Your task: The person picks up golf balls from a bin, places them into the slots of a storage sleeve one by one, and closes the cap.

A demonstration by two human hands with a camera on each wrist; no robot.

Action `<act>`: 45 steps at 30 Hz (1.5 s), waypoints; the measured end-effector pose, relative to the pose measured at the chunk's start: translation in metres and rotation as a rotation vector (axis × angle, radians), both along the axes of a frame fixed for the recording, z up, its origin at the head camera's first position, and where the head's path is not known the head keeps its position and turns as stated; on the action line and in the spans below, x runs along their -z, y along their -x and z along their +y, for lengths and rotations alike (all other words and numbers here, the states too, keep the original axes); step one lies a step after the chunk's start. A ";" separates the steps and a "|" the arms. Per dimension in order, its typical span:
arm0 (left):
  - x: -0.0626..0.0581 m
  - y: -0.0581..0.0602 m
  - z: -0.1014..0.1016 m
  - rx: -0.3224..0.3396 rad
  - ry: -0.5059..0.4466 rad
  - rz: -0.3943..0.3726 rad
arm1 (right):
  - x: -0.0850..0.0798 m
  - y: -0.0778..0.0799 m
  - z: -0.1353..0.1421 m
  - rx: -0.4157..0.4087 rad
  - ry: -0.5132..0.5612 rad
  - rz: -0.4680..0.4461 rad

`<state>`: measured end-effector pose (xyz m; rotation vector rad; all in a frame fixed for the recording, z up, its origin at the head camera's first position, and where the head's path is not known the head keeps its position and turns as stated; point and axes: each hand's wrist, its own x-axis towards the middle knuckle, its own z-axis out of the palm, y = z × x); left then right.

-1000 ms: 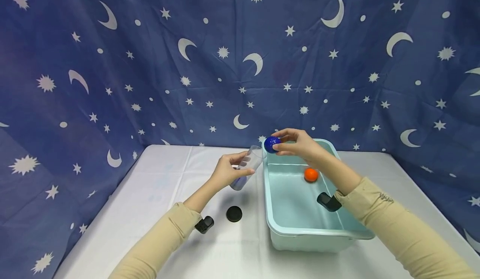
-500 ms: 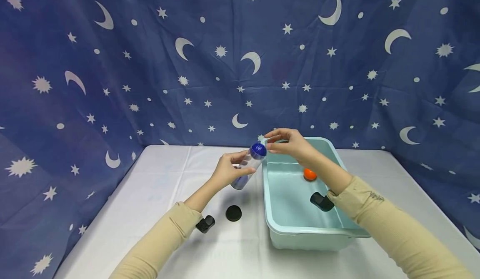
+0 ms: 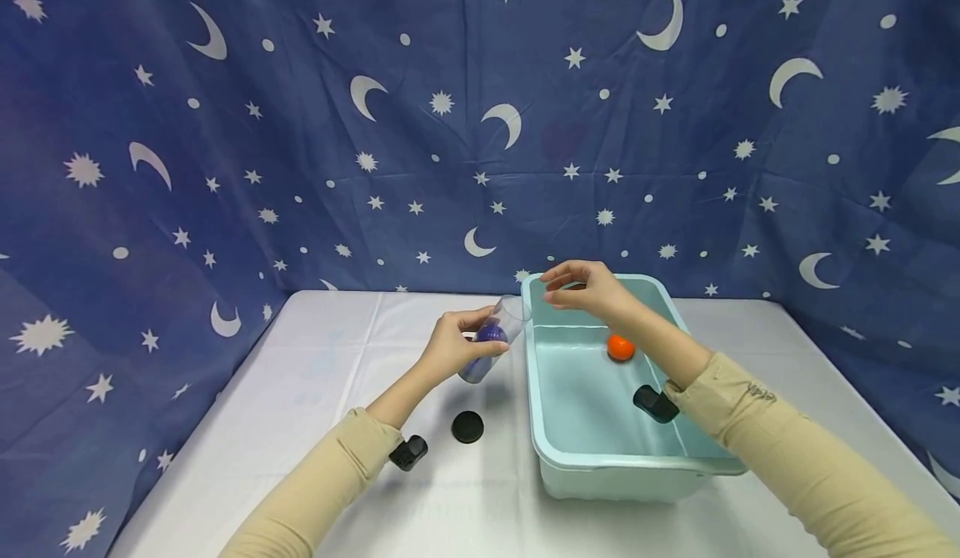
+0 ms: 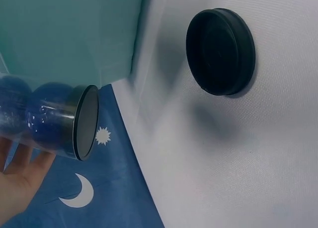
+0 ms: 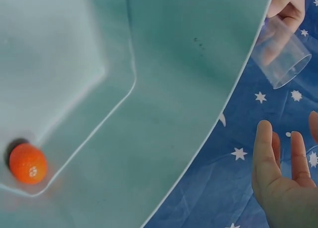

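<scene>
No readable text; dark mark (image 3: pixel 761 391) on right sleeve (image 3: pixel 813 462) illegible.

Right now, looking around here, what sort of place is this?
Probably a makeshift indoor filming spot, though I can't be certain: a blue moon-and-star curtain hangs behind a white tablecloth, and small black wrist-worn devices hint at recording.

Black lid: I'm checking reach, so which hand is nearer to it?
Left. The left hand grips the tube, raised just beyond the lid; the right hand is farther away, by the far end of the tub.
</scene>
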<state>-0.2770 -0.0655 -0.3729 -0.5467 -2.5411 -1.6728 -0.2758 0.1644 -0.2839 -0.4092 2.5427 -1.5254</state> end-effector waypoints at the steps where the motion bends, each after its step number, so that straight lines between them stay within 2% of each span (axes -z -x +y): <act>1: 0.000 0.000 0.000 -0.001 -0.001 0.000 | 0.000 0.000 0.001 -0.003 -0.008 0.007; 10: -0.002 -0.004 -0.002 -0.016 -0.004 0.010 | 0.010 0.008 0.013 0.001 -0.115 0.056; 14: -0.002 -0.003 -0.004 -0.019 -0.005 -0.010 | 0.015 0.011 0.019 0.011 -0.128 0.050; 19: -0.002 -0.003 -0.005 -0.020 -0.007 0.005 | 0.021 0.017 0.026 0.019 -0.137 0.059; 27: -0.001 -0.004 -0.006 -0.012 0.000 -0.022 | 0.030 0.025 0.034 0.022 -0.217 0.078; 36: -0.002 -0.005 -0.008 -0.006 0.000 -0.022 | 0.043 0.036 0.039 0.049 -0.286 -0.005; 45: -0.001 -0.006 -0.012 -0.023 -0.021 -0.032 | 0.055 0.046 0.048 0.048 -0.356 -0.005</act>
